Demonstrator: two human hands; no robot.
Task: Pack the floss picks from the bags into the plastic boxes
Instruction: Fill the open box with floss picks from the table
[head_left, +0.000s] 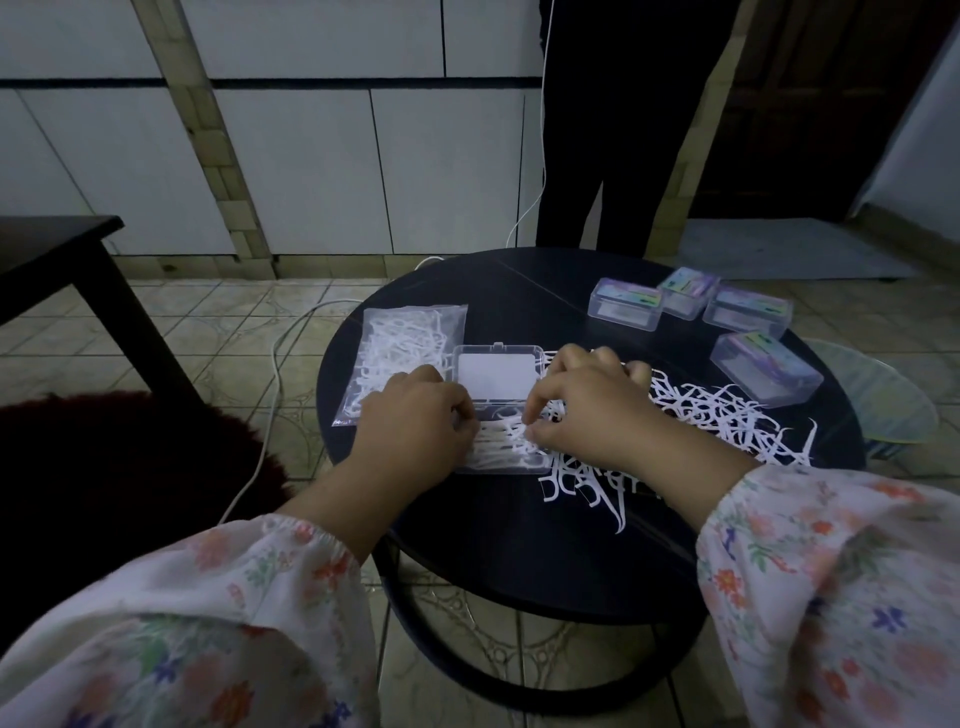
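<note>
At the middle of the round dark desk (519, 545) you have one open plastic box (498, 410), its lid folded away to the far side and its tray on the near side, already partly filled with floss picks. Your left hand (415, 421) rests at the left edge of the tray with fingers curled; whether it pinches picks or only steadies the box, I cannot tell. Your right hand (582, 405) is at the right edge of the tray, and its thumb and fingers pinch a few picks just over it.

The loose pile of floss picks (717, 415) lies to the right of the box, touching it, directly under and beyond your right hand, so that hand is the nearer one for the next pinch. The picks in the tray lie mostly left to right, along the box's long side; the pile is tangled in all directions.

I count one full bag (405, 353) at far left and four closed boxes (727, 322) at far right.
</note>
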